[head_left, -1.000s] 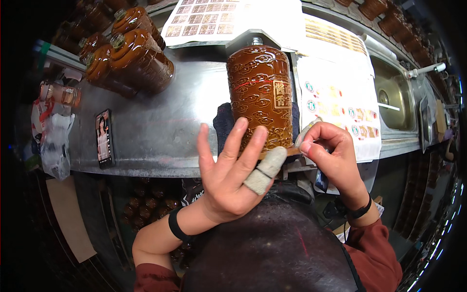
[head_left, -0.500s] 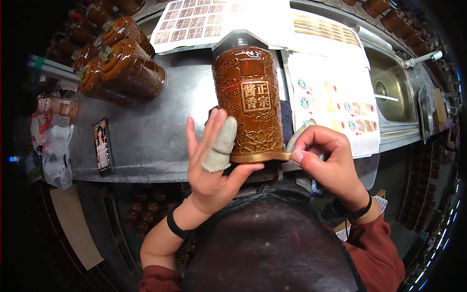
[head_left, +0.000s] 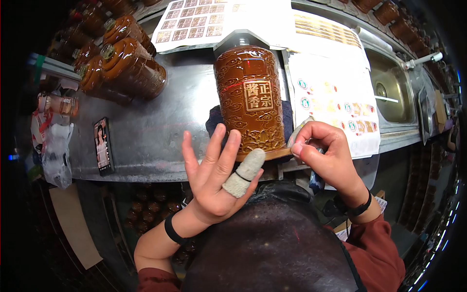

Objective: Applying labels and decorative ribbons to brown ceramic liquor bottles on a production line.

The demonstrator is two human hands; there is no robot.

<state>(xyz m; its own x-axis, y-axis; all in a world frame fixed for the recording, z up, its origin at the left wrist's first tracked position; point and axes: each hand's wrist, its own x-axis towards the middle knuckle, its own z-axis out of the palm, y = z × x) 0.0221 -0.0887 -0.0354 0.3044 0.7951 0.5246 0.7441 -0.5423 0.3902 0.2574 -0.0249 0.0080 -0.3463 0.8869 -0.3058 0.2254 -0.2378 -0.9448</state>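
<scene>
A brown glazed bottle [head_left: 250, 117] with raised cloud patterns and a square gold label lies on its side, its base toward me. Under it is a dark cloth [head_left: 214, 121]. Along the rim of the base runs a thin gold strip [head_left: 272, 155]. Pinched between the thumb and finger of my right hand [head_left: 328, 153] is the strip's loose end, just right of the base. My left hand [head_left: 214, 180] has its fingers spread. A ribbed fabric finger cover [head_left: 244, 173] sits on its index finger, which rests against the strip at the base's left part.
Several more brown bottles [head_left: 129, 68] stand at the back left, near a phone [head_left: 102, 146] propped on the metal bench [head_left: 146, 163]. Sheets of square labels [head_left: 194, 24] and of gold strips and round stickers [head_left: 331, 63] lie behind and to the right. Farther right is a sink [head_left: 389, 87].
My left hand has moved down and turned, its covered index finger now on the strip and its other fingers away from the bottle's side. The bottle has shifted slightly right; my right hand keeps its pinch.
</scene>
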